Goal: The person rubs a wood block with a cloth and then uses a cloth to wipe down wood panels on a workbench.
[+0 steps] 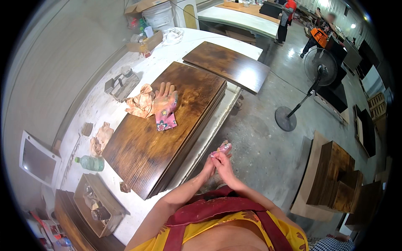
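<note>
The right hand [224,166] is closed, its fingers gripping a pink glove [225,148] at the left hand [209,166], whose opening I cannot tell because it is partly covered. Beyond, stacked brown boards [153,148] carry another glove [166,105] and crumpled cloth [141,103]; farther stands a fan [321,69].
</note>
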The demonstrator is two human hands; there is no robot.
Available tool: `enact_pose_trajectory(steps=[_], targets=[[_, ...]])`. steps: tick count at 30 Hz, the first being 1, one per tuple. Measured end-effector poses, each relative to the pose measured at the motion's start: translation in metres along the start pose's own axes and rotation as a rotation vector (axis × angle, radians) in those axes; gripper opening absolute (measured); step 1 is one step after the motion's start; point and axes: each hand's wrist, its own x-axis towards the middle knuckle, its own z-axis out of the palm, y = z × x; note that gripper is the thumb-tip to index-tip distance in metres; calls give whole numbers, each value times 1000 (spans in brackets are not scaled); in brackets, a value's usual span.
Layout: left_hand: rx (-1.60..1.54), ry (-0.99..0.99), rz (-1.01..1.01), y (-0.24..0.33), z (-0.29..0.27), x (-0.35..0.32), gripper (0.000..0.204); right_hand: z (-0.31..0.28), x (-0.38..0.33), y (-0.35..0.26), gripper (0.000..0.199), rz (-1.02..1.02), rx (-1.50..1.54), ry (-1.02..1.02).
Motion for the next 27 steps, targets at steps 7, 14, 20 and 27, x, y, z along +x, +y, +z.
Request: enact_pose_trajectory(steps=[7,14,20,27], targets=[[177,1,56,19,21,14,54,0,-2,-38,6,-46,-196,62],[230,6,60,17,29,25,64,-10,-2,-39,11,-80,-354,32],[50,1,-93,-10,4,25,73,-1,-10,-44,12,-137,-358,58],[-122,-134,-242,-25,-9,42,69,-2,-9,-60,12,-191,-577,-26]])
